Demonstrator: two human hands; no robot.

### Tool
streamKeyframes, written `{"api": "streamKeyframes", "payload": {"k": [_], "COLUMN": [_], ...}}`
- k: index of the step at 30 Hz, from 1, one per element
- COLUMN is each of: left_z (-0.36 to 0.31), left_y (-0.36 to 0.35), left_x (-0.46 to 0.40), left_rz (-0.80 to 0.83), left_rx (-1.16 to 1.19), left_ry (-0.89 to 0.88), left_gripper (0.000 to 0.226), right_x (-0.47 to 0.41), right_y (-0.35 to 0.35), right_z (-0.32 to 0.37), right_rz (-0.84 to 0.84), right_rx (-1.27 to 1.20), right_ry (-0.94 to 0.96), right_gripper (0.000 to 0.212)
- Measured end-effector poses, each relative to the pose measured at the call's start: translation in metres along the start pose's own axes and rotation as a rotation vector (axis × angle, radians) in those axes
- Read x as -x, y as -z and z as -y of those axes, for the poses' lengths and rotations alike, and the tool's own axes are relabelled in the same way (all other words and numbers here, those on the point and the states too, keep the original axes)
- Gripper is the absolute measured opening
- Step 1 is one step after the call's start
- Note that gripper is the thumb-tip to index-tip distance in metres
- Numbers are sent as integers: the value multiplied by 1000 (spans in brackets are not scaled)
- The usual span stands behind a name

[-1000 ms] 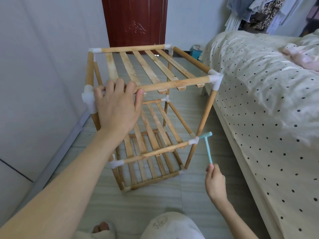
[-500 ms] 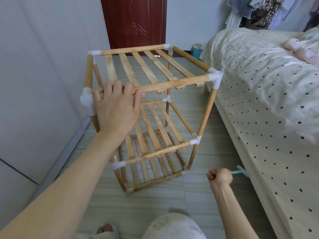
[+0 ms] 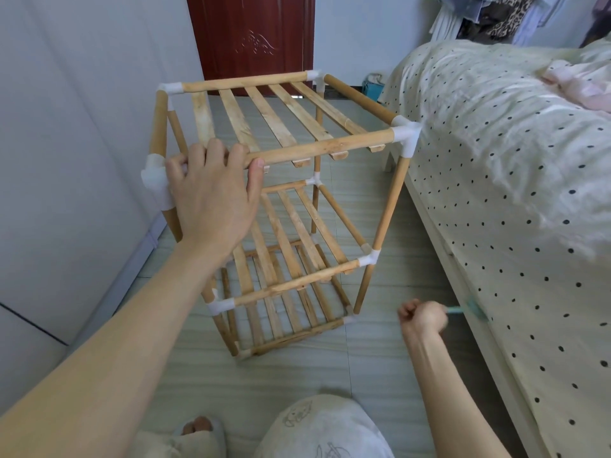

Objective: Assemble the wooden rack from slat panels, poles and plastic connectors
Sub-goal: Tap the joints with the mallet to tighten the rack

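The rack (image 3: pixel 281 206) stands on the floor (image 3: pixel 390 358) with three slat tiers in place, poles and white connectors joined at every corner I can see. I judge the build nearly done; what seems left is seating the joints, and I cannot tell from here which are fully home.

My left hand (image 3: pixel 211 200) lies over the top front pole (image 3: pixel 317 148) near the rack's front left corner, fingers curled round it and thumb beneath, just beside the left connector (image 3: pixel 155 178). My right hand (image 3: pixel 423 317) is clenched round the handle of a small teal hammer (image 3: pixel 469 310), whose head is blurred; it hangs low, near the rack's front right foot and close to the bed (image 3: pixel 496 193) edge.

Room is tight on the right: the top right connector (image 3: pixel 405 135) sits just beside the polka-dot bedding, perhaps touching, and the bed frame runs along that whole side. On the left the wall (image 3: pixel 66 127) is near but apart from the rack. Open floor lies in front, towards my knee (image 3: pixel 324 428) and slipper (image 3: pixel 198 431), and behind, towards the door (image 3: pixel 251 34). Swinging at the right joints looks cramped, I'd say.
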State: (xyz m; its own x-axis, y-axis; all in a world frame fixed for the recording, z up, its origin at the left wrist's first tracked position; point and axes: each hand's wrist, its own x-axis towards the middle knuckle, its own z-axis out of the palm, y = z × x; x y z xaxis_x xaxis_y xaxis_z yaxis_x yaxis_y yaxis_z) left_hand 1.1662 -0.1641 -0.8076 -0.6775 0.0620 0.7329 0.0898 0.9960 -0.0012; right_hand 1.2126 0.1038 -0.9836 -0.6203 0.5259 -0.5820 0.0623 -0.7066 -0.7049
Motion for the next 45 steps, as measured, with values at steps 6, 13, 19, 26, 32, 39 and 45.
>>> {"api": "streamKeyframes", "payload": {"k": [6, 13, 19, 26, 32, 39, 45], "left_z": [0, 1, 1, 1, 1, -16, -24], "left_y": [-1, -1, -3, -3, -1, 16, 43], "left_x": [1, 0, 0, 0, -1, -8, -15], "left_rz": [-1, -18, -13, -21, -25, 114, 256], "left_rx": [-2, -9, -16, -7, -16, -63, 35], "left_ry": [3, 1, 2, 3, -9, -1, -199], "left_gripper": [43, 41, 41, 41, 40, 43, 35], "right_x": [3, 9, 11, 19, 29, 61, 78], "right_y": [-3, -7, -7, -24, -29, -65, -110], "right_z": [-12, -12, -6, -4, -16, -30, -52], "right_rz": [51, -27, 27, 33, 149, 422, 485], "right_rx": [-50, -69, -48, -3, 119, 332, 445], "right_ry": [-55, -32, -39, -56, -171, -198, -210], "right_gripper": [36, 34, 34, 35, 38, 32, 37]}}
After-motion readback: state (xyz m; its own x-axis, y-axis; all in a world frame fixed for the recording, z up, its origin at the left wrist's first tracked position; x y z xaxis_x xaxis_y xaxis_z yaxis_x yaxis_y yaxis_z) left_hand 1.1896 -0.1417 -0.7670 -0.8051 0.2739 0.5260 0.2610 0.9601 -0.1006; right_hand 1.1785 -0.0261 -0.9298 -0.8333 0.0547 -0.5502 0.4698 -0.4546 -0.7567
